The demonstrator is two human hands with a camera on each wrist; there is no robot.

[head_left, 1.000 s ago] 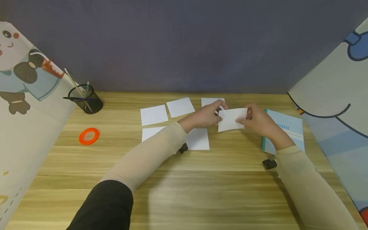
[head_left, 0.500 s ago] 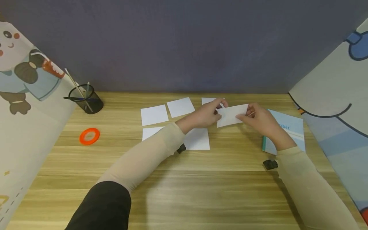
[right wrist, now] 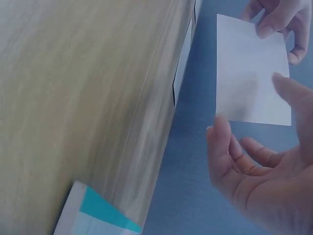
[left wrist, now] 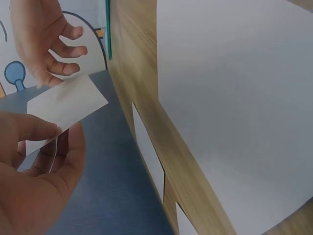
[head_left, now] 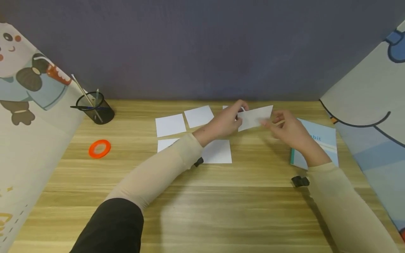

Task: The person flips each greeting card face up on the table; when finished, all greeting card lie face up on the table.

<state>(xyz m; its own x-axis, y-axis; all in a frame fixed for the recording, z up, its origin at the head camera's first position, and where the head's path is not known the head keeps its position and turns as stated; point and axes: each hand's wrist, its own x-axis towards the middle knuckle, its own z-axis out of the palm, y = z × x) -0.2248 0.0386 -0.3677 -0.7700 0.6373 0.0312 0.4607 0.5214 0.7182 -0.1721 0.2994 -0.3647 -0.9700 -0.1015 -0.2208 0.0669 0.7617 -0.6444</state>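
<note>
with my left hand [head_left: 223, 120] i pinch one end of a white card [head_left: 255, 117]; my right hand [head_left: 289, 130] is spread at its other end, whether it touches i cannot tell. loose cards [head_left: 171, 125] lie around my left hand, a light-blue book [head_left: 327, 138] beside my right.

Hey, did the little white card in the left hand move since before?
Yes. In the head view, the white card has moved up the picture, toward the dark wall.
</note>
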